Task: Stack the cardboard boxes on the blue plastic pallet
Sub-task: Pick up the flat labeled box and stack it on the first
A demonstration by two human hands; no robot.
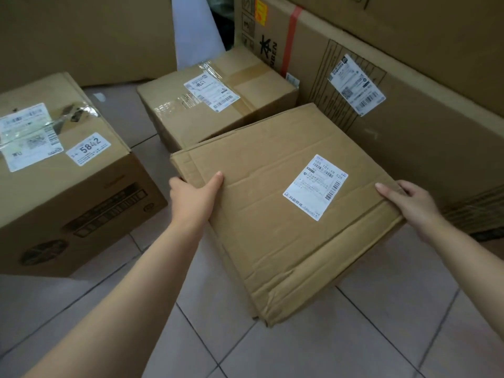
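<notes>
A creased cardboard box (pixel 261 214) with a white shipping label fills the middle of the head view, tilted toward me. My left hand (pixel 192 199) grips its left edge, thumb on top. My right hand (pixel 409 205) grips its right edge, fingers over the top face. A second taped box (pixel 245 85) rests on the floor behind it. A third box (pixel 68 186), labelled 5842, stands at the left. No blue pallet is in view.
Large cardboard cartons (pixel 409 110) stand along the right and back, one with an orange tape strip. Another big carton (pixel 81 36) leans at the back left. The floor (pixel 327 345) is pale tile, bare in front of me.
</notes>
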